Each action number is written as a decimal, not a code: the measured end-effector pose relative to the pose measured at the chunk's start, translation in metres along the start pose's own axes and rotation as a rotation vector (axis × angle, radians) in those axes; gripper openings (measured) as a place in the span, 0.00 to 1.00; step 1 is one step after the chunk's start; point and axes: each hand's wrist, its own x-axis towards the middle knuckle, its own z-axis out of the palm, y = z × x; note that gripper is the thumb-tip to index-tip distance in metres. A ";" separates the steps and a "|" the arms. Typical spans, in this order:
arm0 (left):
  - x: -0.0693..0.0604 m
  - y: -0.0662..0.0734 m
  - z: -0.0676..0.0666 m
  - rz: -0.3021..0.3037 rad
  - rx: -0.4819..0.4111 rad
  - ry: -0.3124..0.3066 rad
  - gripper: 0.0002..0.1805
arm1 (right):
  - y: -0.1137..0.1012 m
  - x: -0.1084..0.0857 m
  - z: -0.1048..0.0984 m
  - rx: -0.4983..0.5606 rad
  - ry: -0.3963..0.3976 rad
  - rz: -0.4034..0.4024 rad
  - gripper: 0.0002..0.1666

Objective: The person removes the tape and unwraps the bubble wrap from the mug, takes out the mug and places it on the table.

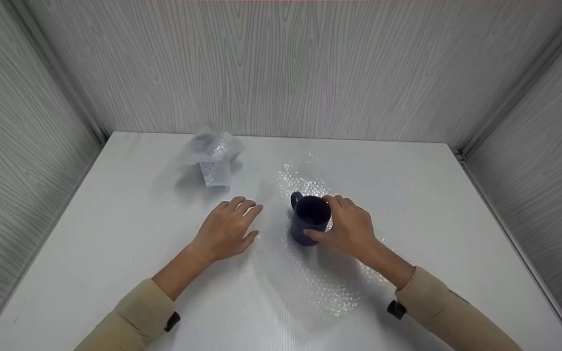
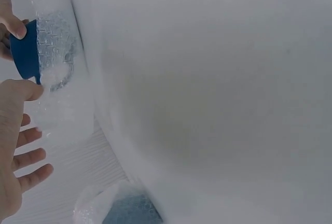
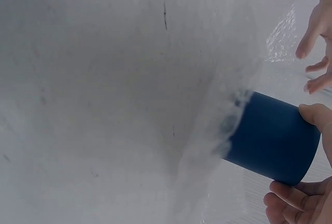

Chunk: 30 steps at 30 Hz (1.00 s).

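A person's right hand grips a dark-blue cylindrical mug on clear plastic bubble wrap; the empty left hand, fingers loosely extended, is at left.

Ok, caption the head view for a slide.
Right hand grips a dark blue mug over spread bubble wrap; left hand open, apart from it; wrapped bundle farther back.

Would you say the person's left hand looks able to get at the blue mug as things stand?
Probably yes: the left hand is empty and near the blue mug; the right hand holds it from the other side, though bubble wrap may partly screen its lower part.
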 end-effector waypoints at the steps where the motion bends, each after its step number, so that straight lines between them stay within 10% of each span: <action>1: -0.001 -0.001 0.001 -0.005 0.000 -0.009 0.29 | 0.000 0.000 0.000 0.001 0.000 0.000 0.51; 30: -0.018 -0.012 0.007 -0.121 0.015 -0.217 0.30 | 0.001 -0.001 0.000 -0.015 0.046 -0.047 0.51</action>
